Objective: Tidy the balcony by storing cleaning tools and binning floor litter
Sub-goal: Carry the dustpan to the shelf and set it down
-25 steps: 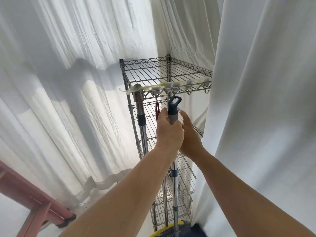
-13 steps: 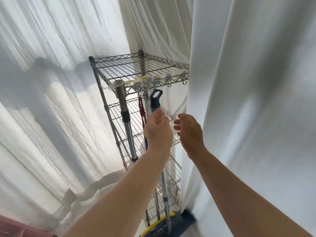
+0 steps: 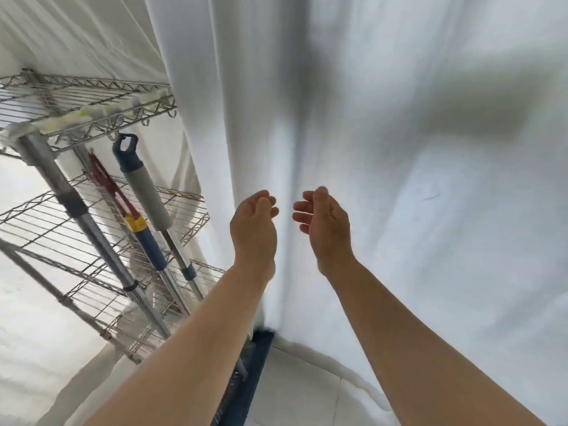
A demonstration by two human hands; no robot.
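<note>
A: Left hand (image 3: 254,230): raised mid-frame, fingers loosely curled, grip slack, nothing in it. Clear of every tool.

B: Right hand (image 3: 326,227): raised just beside the left, small gap between fingertips. Fingers relaxed, grip spread, empty too.

A: Behind both: white curtain (image 3: 384,149), hanging in folds, filling the right and centre of the view. Contact with either hand: cannot tell.

B: Task's things: over at left, by the wire rack (image 3: 92,96). Mop handle (image 3: 147,186) with grey sleeve and dark blue loop cap, tilted, top close under the rack's upper shelf edge. Hung on a hook or only leaning: cannot tell.

A: Second handle (image 3: 135,222) just beside it, to its left: red at top, yellow band, blue below, same tilt. Touching or not: unclear.

B: Rack details: chrome posts, several wire shelves, a pale strip with yellow patches (image 3: 70,119) along the top shelf's front edge. Hooks under that edge, small and blurred.

A: Low centre, between the forearms: dark blue head (image 3: 252,364) of some tool on the floor, partly under the curtain's hem and behind the left forearm. Kind of tool: not clear.

B: Floor (image 3: 307,395): pale tile, bottom of frame.
</note>
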